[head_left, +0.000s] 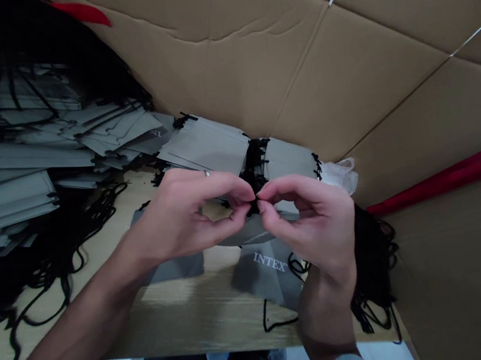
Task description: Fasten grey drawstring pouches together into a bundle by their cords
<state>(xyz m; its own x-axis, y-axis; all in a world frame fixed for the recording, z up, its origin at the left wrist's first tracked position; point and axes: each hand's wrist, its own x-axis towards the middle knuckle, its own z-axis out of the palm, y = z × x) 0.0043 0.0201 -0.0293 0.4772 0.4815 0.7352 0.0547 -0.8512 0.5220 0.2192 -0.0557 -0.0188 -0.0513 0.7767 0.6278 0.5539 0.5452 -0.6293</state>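
Observation:
My left hand [199, 209] and my right hand [309, 211] meet above the table, thumb and forefinger of each pinched on a small black cord [254, 205]. A ring shows on my left hand. Just below the fingers is part of a grey pouch [250, 232], partly hidden by the hands. Under my right hand lies a grey pouch marked INTEX [265, 268], with a loop of black cord beside it. Behind the hands are stacks of grey pouches [211, 145] with black knotted cord ends.
Large piles of grey pouches [2, 200] and black cords fill the left of the wooden table [190, 319]. A cardboard wall [245, 49] rises behind. More black cords [370, 256], a clear plastic bag [342, 174] and a red strip [453, 173] are at the right.

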